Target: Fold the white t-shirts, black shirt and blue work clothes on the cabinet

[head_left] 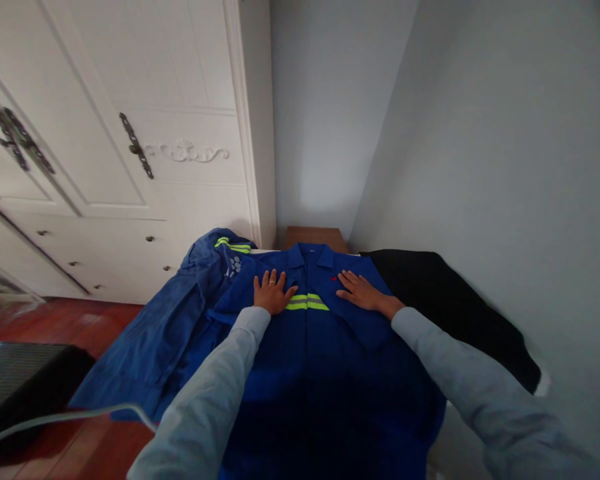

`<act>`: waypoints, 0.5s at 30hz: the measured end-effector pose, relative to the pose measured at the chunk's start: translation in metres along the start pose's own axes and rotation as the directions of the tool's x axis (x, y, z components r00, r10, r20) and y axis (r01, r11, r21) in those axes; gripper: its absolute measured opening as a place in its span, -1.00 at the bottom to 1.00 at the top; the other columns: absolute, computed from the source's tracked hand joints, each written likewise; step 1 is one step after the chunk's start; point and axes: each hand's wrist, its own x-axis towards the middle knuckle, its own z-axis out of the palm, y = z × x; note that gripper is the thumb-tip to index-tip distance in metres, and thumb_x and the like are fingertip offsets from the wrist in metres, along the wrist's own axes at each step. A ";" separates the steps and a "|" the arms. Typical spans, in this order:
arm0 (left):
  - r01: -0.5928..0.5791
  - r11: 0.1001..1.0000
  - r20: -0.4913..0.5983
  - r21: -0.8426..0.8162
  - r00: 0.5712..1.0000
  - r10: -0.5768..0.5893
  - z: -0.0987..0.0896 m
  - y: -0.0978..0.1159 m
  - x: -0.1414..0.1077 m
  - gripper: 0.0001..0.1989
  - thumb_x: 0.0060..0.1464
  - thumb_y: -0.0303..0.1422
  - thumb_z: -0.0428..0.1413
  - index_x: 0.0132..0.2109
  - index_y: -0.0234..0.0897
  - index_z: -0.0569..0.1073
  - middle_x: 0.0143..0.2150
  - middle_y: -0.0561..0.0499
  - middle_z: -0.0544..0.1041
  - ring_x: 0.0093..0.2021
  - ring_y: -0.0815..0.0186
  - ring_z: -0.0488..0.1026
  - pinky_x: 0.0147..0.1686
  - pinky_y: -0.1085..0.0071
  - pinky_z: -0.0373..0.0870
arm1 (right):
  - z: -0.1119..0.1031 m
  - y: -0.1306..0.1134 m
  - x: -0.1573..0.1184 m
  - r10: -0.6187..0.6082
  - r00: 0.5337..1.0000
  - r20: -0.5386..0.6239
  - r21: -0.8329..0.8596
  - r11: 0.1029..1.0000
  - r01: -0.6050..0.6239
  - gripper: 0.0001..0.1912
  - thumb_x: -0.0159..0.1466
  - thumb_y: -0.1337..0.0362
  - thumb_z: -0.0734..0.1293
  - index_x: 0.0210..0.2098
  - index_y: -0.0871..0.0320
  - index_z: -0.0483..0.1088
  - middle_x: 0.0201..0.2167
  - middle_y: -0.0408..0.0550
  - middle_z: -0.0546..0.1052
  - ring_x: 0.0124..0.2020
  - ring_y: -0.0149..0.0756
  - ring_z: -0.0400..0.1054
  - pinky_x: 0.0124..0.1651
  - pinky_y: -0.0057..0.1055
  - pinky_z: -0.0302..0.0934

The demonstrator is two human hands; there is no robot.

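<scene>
A blue work shirt (305,360) with a collar and a yellow-and-grey reflective strip across the chest lies spread out in front of me, collar at the far end. My left hand (271,293) rests flat on its left chest side, fingers spread, with a ring on one finger. On the other chest side, beside a small red mark, my right hand (363,291) lies flat with fingers stretched out. Neither hand grips the cloth. The surface under the shirt is mostly hidden.
Another blue garment (165,340) with reflective strips drapes at the left. Black cloth (445,300) lies at the right, along the grey wall (505,167). A white wardrobe (190,80) stands behind on the left. A grey cable (80,413) crosses near a dark, ribbed-topped object (25,380).
</scene>
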 end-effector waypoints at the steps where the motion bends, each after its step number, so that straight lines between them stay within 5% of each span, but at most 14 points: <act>1: 0.004 1.000 0.000 -0.004 1.000 -0.004 0.000 0.000 0.004 -0.19 0.30 0.16 -0.32 0.48 -0.24 0.09 0.51 -0.21 0.03 0.51 -0.11 -0.12 0.39 -0.21 -0.21 | -0.001 -0.001 0.003 0.008 1.000 -0.005 -0.009 1.000 -0.008 -0.04 0.37 -0.32 -0.08 0.50 0.24 -0.10 0.51 0.18 -0.10 0.51 0.05 -0.27 0.47 0.04 -0.26; 7: 0.015 1.000 -0.019 -0.013 1.000 -0.016 -0.001 -0.001 0.014 -0.20 0.32 0.13 -0.38 0.47 -0.24 0.11 0.51 -0.21 0.04 0.50 -0.09 -0.09 0.39 -0.20 -0.19 | -0.002 -0.012 0.004 0.037 0.992 -0.119 -0.084 0.995 -0.047 -0.14 0.43 -0.21 -0.09 0.47 0.29 -0.01 0.48 0.25 0.00 0.50 0.04 -0.16 0.46 0.04 -0.19; 11: -0.001 1.000 -0.033 -0.008 0.999 0.000 0.000 -0.002 0.013 -0.22 0.33 0.11 -0.39 0.46 -0.25 0.14 0.50 -0.23 0.07 0.49 -0.11 -0.06 0.38 -0.22 -0.15 | 0.005 -0.056 -0.015 0.095 0.957 -0.274 -0.153 0.978 -0.141 -0.21 0.47 -0.13 -0.06 0.42 0.33 0.12 0.43 0.37 0.12 0.46 0.15 -0.04 0.42 0.16 -0.15; 15: 0.005 1.000 -0.046 -0.003 0.999 -0.006 0.003 -0.002 0.014 -0.22 0.33 0.11 -0.38 0.46 -0.24 0.13 0.50 -0.22 0.08 0.49 -0.09 -0.06 0.38 -0.20 -0.15 | 0.027 -0.121 -0.054 -0.279 0.928 -0.248 -0.140 0.958 0.251 -0.24 0.46 -0.16 -0.01 0.41 0.24 0.16 0.43 0.25 0.17 0.46 0.02 -0.01 0.43 0.02 -0.05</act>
